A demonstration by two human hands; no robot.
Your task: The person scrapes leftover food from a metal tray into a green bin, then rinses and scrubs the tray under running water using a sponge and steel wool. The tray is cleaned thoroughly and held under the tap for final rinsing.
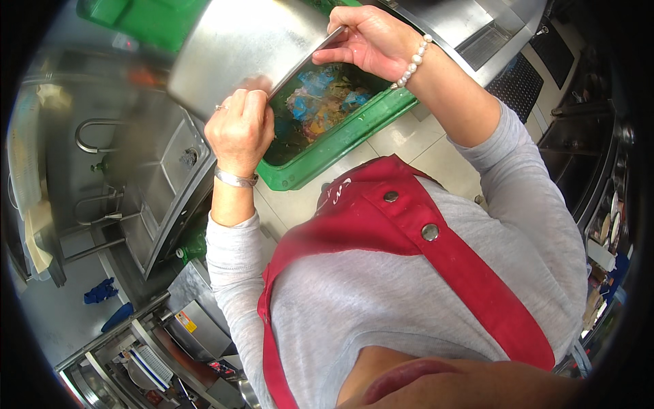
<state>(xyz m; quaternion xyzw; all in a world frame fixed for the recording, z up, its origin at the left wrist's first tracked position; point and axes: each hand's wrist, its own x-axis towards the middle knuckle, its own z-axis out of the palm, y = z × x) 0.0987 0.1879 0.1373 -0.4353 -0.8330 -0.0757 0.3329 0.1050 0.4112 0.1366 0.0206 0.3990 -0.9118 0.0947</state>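
Observation:
A stainless steel pan (240,46) is tilted over a green plastic waste bin (327,148), its near edge towards me. My left hand (240,122) grips the pan's near left corner, fingers curled over the rim. At the other end of that edge, my right hand (370,43) pinches the rim between thumb and fingers. Below the pan the bin lies uncovered, with mixed food scraps (322,122) and crumpled blue waste (317,84) inside. The pan's inner side is hidden from me.
On the left stands a steel sink (168,168) with curved taps (92,135). The green bin lid (138,23) rises behind the pan. A steel counter with a drain grate (483,46) is at upper right, beside black floor mats (516,84). Light tiles (409,135) cover the floor.

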